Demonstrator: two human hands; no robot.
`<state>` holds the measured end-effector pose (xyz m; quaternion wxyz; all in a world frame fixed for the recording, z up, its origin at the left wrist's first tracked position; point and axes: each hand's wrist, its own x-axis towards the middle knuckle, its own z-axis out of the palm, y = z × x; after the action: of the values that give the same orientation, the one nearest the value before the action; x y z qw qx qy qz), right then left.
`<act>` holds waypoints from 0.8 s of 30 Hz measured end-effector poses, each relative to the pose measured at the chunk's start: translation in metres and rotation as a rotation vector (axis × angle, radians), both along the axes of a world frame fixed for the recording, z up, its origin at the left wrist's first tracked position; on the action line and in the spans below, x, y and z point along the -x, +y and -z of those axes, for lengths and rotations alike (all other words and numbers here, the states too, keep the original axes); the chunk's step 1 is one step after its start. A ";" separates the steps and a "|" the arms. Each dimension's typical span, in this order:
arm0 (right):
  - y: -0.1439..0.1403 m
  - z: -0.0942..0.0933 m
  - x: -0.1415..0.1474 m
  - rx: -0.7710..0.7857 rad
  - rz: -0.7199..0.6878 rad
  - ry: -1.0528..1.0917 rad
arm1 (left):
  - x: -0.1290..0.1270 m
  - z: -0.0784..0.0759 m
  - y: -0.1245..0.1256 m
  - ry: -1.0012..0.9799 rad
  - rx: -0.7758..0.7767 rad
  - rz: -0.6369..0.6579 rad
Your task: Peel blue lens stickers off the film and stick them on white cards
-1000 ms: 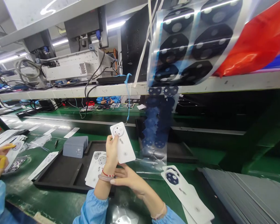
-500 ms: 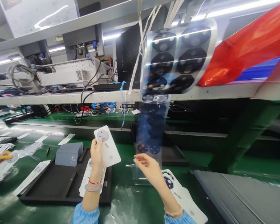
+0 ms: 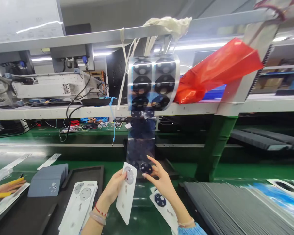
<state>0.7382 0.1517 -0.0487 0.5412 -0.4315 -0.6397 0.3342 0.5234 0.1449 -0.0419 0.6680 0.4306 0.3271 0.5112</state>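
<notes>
My left hand [image 3: 114,186] is closed on a white phone back cover [image 3: 126,204], held upright and tilted, with its round camera area at the top. My right hand [image 3: 163,181] has its thumb and fingers around a black round camera sticker [image 3: 146,168] at the lower end of a hanging clear strip [image 3: 140,147]. Whether this sticker is fully off the strip I cannot tell. The strip hangs from a roll of black stickers [image 3: 153,83]. Under my right forearm lie white covers [image 3: 161,205] with a dark camera sticker on the top one.
More white covers [image 3: 75,209] lie on a black tray [image 3: 19,215] beside a grey stack [image 3: 47,182]. At far left is another person's hand [image 3: 8,189] with yellow finger cots. Grey sheets [image 3: 225,209] are stacked at right. A red bag [image 3: 218,71] sits by the shelf [image 3: 198,106].
The view has turned to the right. My left hand has brought the cover closer to the strip and turned it more edge-on. My right hand has taken hold of a black sticker at the strip's end.
</notes>
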 end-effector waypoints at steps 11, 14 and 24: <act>-0.016 -0.016 0.014 0.102 -0.170 -0.005 | -0.007 -0.004 -0.004 0.175 -0.111 -0.042; -0.005 0.006 0.014 0.172 -0.126 -0.060 | -0.014 0.019 0.007 0.228 -0.038 -0.067; -0.001 0.028 0.009 0.343 -0.148 -0.168 | -0.008 0.048 0.014 0.192 0.140 0.060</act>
<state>0.7295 0.1512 -0.0771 0.3785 -0.4957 -0.6462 0.4399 0.5315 0.1588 -0.0896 0.6771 0.4395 0.4115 0.4232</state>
